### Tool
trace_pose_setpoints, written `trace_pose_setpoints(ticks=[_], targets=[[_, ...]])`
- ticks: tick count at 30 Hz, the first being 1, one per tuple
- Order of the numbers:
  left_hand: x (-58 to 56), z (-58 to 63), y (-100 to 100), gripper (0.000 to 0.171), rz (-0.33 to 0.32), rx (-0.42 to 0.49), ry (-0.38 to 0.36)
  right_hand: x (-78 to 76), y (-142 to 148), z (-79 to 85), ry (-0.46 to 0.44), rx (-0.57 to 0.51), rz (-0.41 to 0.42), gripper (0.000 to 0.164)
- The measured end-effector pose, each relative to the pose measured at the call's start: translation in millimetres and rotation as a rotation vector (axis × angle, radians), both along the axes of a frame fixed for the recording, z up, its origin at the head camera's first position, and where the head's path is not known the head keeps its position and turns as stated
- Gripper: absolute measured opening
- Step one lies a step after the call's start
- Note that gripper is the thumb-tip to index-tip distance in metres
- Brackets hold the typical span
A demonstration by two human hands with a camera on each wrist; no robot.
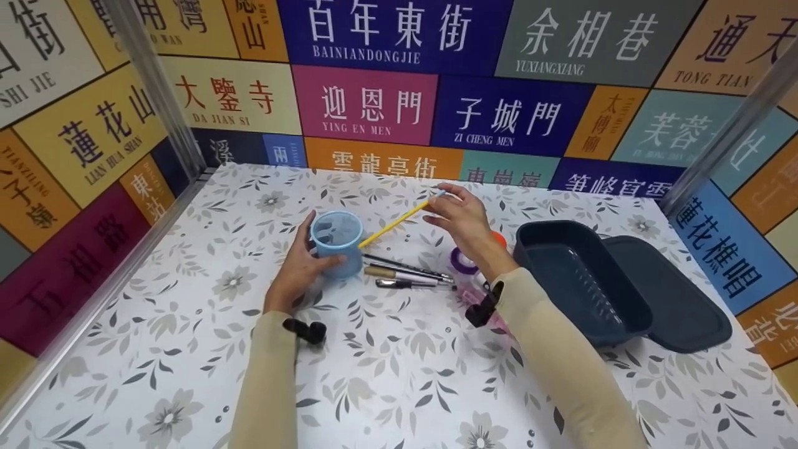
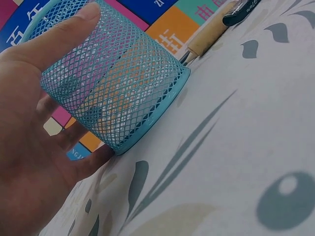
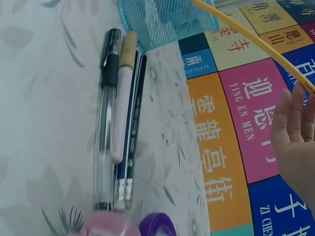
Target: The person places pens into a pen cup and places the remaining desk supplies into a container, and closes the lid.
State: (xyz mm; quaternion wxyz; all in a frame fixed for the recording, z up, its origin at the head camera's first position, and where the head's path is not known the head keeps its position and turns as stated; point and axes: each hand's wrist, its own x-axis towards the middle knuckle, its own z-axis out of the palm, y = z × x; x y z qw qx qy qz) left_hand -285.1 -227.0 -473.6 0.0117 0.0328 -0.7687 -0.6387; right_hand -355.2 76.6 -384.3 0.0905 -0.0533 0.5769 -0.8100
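Note:
My left hand (image 1: pixel 298 272) grips a light-blue mesh pen cup (image 1: pixel 344 265), thumb across its near side and fingers round the far side. The cup stands upright, its base close to the patterned tabletop in the left wrist view. In the fingertips of my right hand (image 1: pixel 466 219), a slim yellow pencil (image 1: pixel 399 220) is pinched near its upper end. It slants down toward the cup, its lower end overlapping the cup's right side in the head view. Beside the cup lie a black-capped clear pen (image 3: pixel 105 128), a white pen with a tan cap (image 3: pixel 125 98) and dark pencils (image 3: pixel 133 142).
Right of the pens, partly behind my right arm, are a purple ring-shaped roll (image 1: pixel 461 260), an orange object (image 1: pixel 499 239) and a pink object (image 1: pixel 469 295). Farther right sits a dark blue-grey box (image 1: pixel 573 280), with its matching lid (image 1: pixel 679 293) beside it. Sign-patterned panels (image 1: pixel 368 103) border the table.

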Motion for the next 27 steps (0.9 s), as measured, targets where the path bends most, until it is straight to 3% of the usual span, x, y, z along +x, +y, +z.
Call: trace_pose_setpoints(ticks=[10, 18, 27], targets=[[-1.5, -1.6, 2, 0.122, -0.011, 0.020, 0.012, 2.7, -2, 14.3, 0.034, -0.072, -0.010, 0.029], [1.5, -2.6, 0, 0.126, 0.003, 0.030, 0.003, 11.0, -18, 24.7, 0.077, -0.018, 0.005, 0.039], [-0.2, -0.5, 2, 0.127, -0.003, -0.010, -0.011, 18.0, -35, 36.5, 0.085, 0.007, 0.021, 0.028]])
